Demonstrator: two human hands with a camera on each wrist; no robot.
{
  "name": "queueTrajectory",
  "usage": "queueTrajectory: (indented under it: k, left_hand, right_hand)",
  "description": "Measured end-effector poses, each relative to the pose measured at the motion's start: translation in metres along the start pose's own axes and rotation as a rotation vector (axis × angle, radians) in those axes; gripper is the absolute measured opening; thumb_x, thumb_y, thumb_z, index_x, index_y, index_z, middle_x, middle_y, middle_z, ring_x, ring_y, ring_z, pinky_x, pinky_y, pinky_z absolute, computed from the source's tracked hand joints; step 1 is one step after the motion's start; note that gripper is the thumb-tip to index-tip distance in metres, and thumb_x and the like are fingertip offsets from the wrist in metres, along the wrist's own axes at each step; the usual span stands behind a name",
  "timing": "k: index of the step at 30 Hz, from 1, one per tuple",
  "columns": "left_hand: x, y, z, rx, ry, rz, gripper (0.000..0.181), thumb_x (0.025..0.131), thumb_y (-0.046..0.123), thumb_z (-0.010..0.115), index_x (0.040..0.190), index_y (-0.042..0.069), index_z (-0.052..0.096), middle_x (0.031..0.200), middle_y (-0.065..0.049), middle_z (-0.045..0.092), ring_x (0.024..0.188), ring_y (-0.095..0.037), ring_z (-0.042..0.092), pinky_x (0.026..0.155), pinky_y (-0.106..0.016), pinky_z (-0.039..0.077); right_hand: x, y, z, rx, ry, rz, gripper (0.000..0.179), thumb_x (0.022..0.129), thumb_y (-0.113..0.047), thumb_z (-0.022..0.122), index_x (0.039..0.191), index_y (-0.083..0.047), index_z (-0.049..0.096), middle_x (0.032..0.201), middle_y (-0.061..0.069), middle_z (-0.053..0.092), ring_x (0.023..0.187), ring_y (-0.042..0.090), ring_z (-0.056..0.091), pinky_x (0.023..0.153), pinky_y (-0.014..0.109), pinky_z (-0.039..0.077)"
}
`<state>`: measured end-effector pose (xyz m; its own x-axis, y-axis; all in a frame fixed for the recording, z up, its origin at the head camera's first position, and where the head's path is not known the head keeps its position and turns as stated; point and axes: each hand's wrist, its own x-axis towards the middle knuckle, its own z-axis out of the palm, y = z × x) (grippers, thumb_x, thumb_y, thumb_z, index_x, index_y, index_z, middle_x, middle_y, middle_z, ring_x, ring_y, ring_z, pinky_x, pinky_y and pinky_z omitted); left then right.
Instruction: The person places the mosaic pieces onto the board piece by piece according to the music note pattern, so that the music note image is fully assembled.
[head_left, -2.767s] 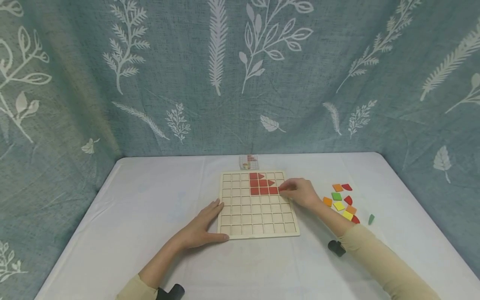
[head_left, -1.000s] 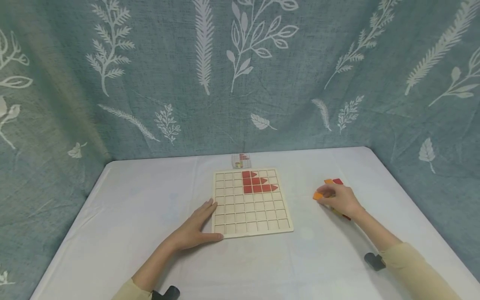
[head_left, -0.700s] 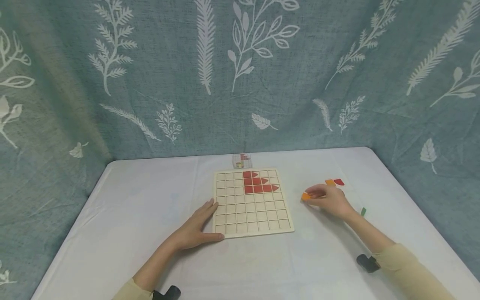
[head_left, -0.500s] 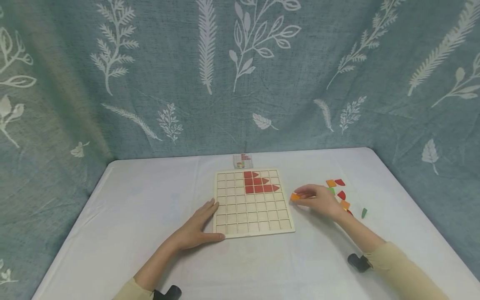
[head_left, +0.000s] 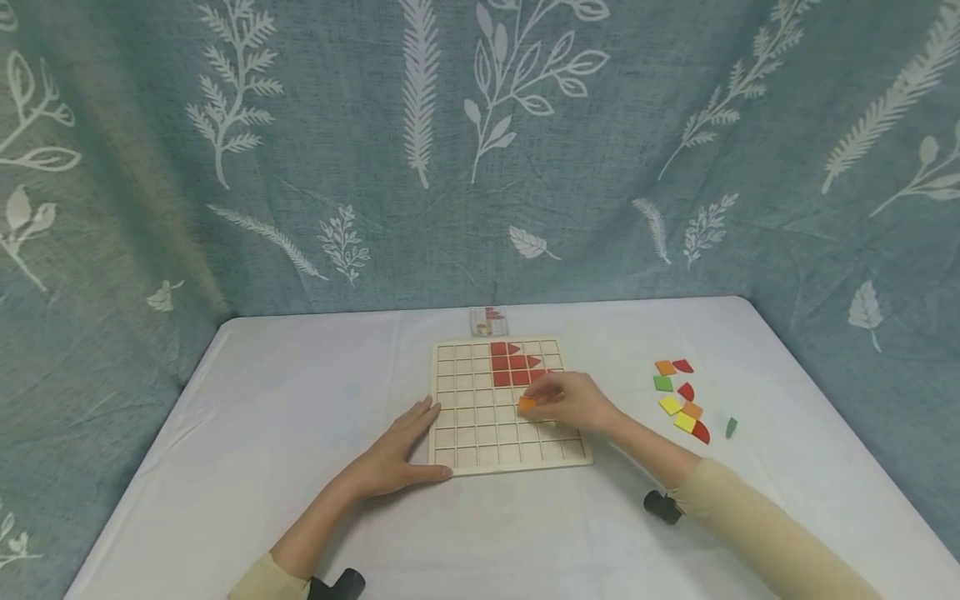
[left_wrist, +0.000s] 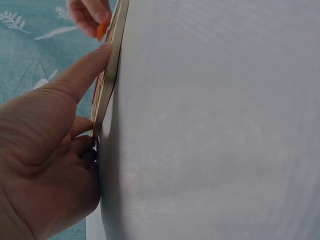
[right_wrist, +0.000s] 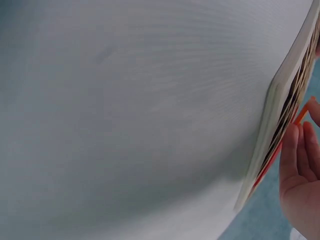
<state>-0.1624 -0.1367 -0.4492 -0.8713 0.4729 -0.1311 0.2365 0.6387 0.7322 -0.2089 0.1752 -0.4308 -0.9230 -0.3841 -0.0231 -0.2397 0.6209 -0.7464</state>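
A square wooden grid board [head_left: 472,433] lies on the white tabletop, with red square and pointed tiles [head_left: 510,363] set in three rows in its upper cells. My right hand [head_left: 573,403] is over the board and pinches an orange square tile [head_left: 527,404] between thumb and fingers, just below the red rows. In the right wrist view the orange tile [right_wrist: 301,115] stands tilted close over the board's face. My left hand [head_left: 397,450] rests against the board's left edge, thumb at the near corner and fingers straight along the side.
Right of the board lie loose tiles: orange [head_left: 665,367], green [head_left: 663,383], yellow [head_left: 670,406] and red [head_left: 701,432]. A dark green piece [head_left: 731,427] sits apart from them. Behind the board is a small pattern card [head_left: 488,322]. A leaf-printed curtain [head_left: 360,150] hangs at the back.
My right hand put a red pointed tile in the third row, went right to the loose tiles, picked up an orange square and carried it left over the board. My left hand stayed put.
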Motion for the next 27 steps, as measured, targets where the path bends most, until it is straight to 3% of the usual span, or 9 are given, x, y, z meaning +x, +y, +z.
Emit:
queueTrajectory:
  k: [11,27]
  left_hand:
    - [0.000,0.004,-0.001,-0.016,-0.001,-0.008,0.098,0.080,0.043,0.079,0.153,0.004,0.028,0.162,-0.015,0.014,0.148,-0.036,0.008,0.116,-0.056,0.013]
    - [-0.001,0.003,-0.001,-0.017,0.000,-0.015,0.097,0.080,0.044,0.078,0.153,0.004,0.028,0.162,-0.014,0.014,0.148,-0.036,0.008,0.116,-0.057,0.014]
  right_hand:
    - [0.024,-0.007,0.015,-0.064,-0.008,-0.112,0.019,0.083,-0.013,0.078,0.102,-0.012,0.075,0.098,-0.003,0.071,0.091,0.013,0.065,0.082,0.030,0.054]
    - [0.036,-0.010,0.019,-0.122,0.001,-0.231,0.008,0.085,-0.008,0.075,0.092,-0.011,0.077,0.093,-0.004,0.072,0.094,0.015,0.067,0.086,0.031,0.054]
